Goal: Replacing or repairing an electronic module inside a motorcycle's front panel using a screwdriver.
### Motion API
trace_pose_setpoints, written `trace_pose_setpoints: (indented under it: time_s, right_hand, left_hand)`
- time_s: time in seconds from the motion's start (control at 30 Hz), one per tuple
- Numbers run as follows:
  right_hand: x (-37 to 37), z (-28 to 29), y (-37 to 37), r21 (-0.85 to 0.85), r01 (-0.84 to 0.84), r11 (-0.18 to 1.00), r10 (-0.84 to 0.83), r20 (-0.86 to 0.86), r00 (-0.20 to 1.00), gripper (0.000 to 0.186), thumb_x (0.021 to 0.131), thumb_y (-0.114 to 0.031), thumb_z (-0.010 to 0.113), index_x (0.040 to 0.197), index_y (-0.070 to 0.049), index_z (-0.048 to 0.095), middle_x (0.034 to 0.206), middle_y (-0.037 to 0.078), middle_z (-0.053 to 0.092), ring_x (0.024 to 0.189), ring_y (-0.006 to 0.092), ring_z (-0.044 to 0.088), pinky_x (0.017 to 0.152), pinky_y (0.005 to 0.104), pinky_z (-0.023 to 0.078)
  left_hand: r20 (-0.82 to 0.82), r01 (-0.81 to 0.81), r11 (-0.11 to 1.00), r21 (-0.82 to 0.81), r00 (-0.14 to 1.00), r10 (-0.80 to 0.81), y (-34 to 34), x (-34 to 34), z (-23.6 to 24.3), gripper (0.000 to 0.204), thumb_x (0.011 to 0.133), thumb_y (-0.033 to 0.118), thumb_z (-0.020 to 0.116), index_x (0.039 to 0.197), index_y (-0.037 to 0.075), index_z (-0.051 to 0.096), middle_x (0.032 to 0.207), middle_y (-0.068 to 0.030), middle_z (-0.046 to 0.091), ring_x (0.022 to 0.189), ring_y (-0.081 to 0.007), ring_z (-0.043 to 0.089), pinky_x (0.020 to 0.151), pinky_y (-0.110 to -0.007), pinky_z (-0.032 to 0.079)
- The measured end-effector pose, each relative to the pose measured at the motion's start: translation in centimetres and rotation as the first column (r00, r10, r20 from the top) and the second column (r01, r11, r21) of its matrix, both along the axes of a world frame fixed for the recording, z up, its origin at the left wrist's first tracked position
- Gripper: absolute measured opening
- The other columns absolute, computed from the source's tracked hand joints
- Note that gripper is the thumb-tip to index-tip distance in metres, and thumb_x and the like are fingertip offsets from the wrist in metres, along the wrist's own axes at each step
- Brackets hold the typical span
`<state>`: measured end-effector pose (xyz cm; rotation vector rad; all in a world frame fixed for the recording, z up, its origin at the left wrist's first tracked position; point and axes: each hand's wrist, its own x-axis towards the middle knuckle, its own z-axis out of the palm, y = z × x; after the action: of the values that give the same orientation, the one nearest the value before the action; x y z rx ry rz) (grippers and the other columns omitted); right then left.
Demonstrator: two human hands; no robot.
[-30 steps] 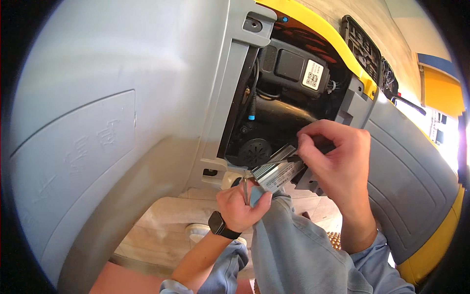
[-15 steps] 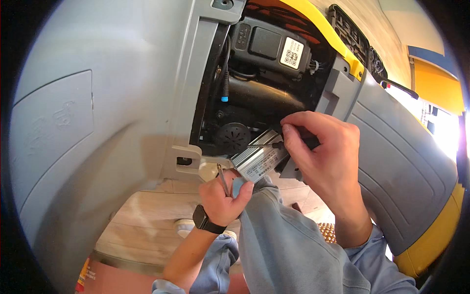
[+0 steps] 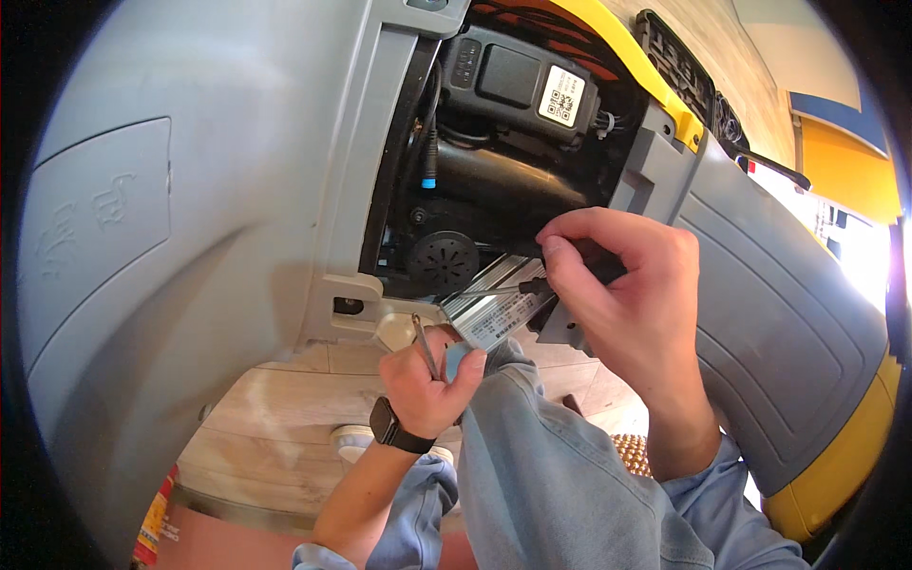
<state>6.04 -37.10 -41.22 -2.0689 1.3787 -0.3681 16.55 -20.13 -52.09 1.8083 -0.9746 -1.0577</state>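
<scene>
Knee: the person's raised leg in faded blue denim (image 3: 560,475) fills the lower middle, between the two forearms.
Left wrist: a black watch with a dark strap (image 3: 391,429) sits on it, just below the hand.
Left hand: the left hand (image 3: 429,380) is curled into a loose fist around a thin metal rod-like tool (image 3: 425,347), whose tip points up and left toward the lower edge of the opening; the thumb presses against the denim.
Right hand: the right hand (image 3: 622,294) is clenched around the black handle of a slim screwdriver (image 3: 532,285); the shaft runs left, out of the fingers, across the silver part.
Silver part: a ribbed silver metal box with a white printed label (image 3: 494,309) lies tilted at the bottom of the opening, just above the left hand and touching the right hand's fingers.
Opening: a dark service bay (image 3: 475,199) in the machine holds a round black perforated cap (image 3: 445,261), black hoses and a cable with a blue-tipped plug (image 3: 429,176).
Upper module: a black plastic box with a white square-code sticker (image 3: 522,81) sits at the top of the bay.
Body: grey moulded plastic panels (image 3: 190,190) flank the bay, with a yellow trim strip (image 3: 627,47) above.
Floor: light wooden planks (image 3: 275,408) show beneath.
</scene>
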Motion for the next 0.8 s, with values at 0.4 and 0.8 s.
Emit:
trace_pose_setpoints:
  time_s: [0.4,0.8]
  right_hand:
    - [-0.2,-0.7,-0.3,-0.083,-0.128,0.988,0.126,-0.028,0.992,0.006,0.08,-0.006,0.067,0.085,-0.002,0.068,0.073,0.015,0.064,0.065,0.0303,0.064,0.059,0.0352,0.051]
    - [1.1,3.6,0.2,-0.06,-0.114,0.992,0.101,-0.195,0.976,0.005,0.083,-0.004,0.065,0.088,-0.003,0.067,0.073,0.013,0.06,0.065,0.0304,0.061,0.058,0.0354,0.047]
  left_hand:
    - [-0.033,-0.011,1.0,-0.004,0.999,0.011,-0.3,0.1,-0.1,0.025,0.078,0.031,0.075,0.088,0.008,0.07,0.062,-0.0075,0.062,0.05,-0.0249,0.058,0.049,-0.034,0.046]
    - [-0.146,-0.073,0.997,-0.019,0.987,0.069,0.0,0.3,1.0,0.036,0.076,0.018,0.079,0.106,0.001,0.069,0.05,0.0035,0.042,0.044,-0.0035,0.034,0.043,-0.023,0.028]
